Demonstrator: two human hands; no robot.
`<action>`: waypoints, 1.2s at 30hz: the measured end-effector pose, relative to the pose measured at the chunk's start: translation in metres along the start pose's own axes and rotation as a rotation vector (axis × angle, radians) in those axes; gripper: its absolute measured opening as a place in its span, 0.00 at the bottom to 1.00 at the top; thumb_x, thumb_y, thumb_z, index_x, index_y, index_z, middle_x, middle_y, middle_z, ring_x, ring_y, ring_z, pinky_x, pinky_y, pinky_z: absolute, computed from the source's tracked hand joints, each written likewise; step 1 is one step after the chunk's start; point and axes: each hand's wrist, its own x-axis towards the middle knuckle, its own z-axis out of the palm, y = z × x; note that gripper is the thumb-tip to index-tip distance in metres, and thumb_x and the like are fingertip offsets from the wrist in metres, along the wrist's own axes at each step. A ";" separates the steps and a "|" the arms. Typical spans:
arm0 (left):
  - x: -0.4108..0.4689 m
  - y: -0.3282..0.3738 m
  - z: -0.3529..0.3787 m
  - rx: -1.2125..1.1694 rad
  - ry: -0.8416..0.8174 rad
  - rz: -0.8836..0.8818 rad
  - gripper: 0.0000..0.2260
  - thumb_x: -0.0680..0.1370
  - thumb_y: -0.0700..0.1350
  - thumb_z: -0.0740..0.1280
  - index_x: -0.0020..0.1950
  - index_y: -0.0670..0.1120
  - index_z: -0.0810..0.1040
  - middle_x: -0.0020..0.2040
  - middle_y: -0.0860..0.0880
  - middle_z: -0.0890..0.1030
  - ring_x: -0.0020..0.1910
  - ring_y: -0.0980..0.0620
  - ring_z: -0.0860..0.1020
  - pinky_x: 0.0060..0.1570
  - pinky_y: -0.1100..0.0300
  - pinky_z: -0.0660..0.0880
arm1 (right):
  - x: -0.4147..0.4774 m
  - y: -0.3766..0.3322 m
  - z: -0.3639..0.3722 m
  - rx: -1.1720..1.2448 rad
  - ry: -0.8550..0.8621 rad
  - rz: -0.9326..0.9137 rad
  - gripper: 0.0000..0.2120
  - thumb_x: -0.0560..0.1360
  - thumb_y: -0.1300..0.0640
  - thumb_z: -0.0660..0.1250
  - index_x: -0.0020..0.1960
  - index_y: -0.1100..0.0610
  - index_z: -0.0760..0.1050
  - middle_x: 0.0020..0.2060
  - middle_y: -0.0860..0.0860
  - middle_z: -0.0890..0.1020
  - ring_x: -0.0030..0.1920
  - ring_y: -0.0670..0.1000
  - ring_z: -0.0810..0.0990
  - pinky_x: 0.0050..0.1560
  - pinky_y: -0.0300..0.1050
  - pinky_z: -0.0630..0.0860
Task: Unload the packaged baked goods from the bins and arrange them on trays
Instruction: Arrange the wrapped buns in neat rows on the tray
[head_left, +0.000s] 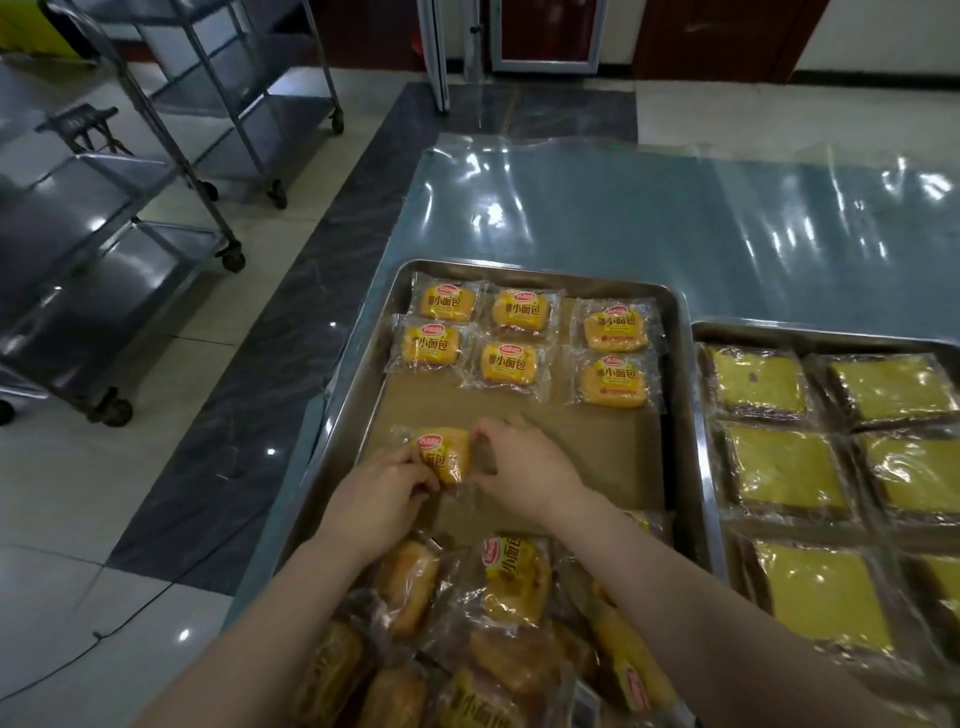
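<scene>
Over the near left part of the tray, on its brown paper, I hold one packet between both hands. My left hand pinches its near left edge with curled fingers, and my right hand pinches the clear wrapper at its right end. The packet lies printed face up. Its long axis runs roughly across the tray, with the left sealed end a little farther from me than the right, so the label sits askew compared with the others.

My right fingers hide the right end, and my left thumb and fingers cover the near edge. I cannot tell whether the packet rests on the paper or hangs just above it.

At the tray's far end, six buns lie face up in two rows of three, with their labels reading left to right. Between my forearms, at the near end, a loose pile of the same packets lies at all angles. The bottom edge cuts it off, and I cannot make out what it sits in.

Just right of this tray stands a second tray with yellow cakes in film, cut off at the right edge. Both trays sit on a table under shiny plastic. Steel carts stand on the floor to the left.
</scene>
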 end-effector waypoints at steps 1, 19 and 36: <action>-0.001 -0.002 -0.001 0.010 0.016 -0.008 0.09 0.75 0.46 0.67 0.55 0.53 0.81 0.52 0.56 0.75 0.55 0.55 0.72 0.56 0.60 0.70 | 0.002 -0.004 0.005 -0.018 0.012 0.009 0.19 0.71 0.51 0.72 0.60 0.50 0.71 0.56 0.51 0.75 0.52 0.51 0.74 0.50 0.47 0.74; 0.009 -0.036 0.010 0.020 -0.198 0.019 0.32 0.79 0.62 0.50 0.76 0.55 0.37 0.76 0.50 0.37 0.73 0.53 0.35 0.70 0.55 0.35 | 0.024 -0.018 0.017 0.005 0.124 0.179 0.24 0.77 0.53 0.66 0.71 0.51 0.66 0.64 0.50 0.75 0.62 0.52 0.73 0.61 0.50 0.72; -0.105 0.004 0.008 -0.353 -0.160 -0.193 0.39 0.73 0.58 0.68 0.75 0.62 0.47 0.66 0.55 0.71 0.53 0.58 0.74 0.52 0.58 0.72 | -0.078 0.017 -0.009 -0.067 0.183 0.371 0.28 0.70 0.40 0.70 0.63 0.51 0.66 0.60 0.52 0.74 0.59 0.55 0.74 0.55 0.53 0.75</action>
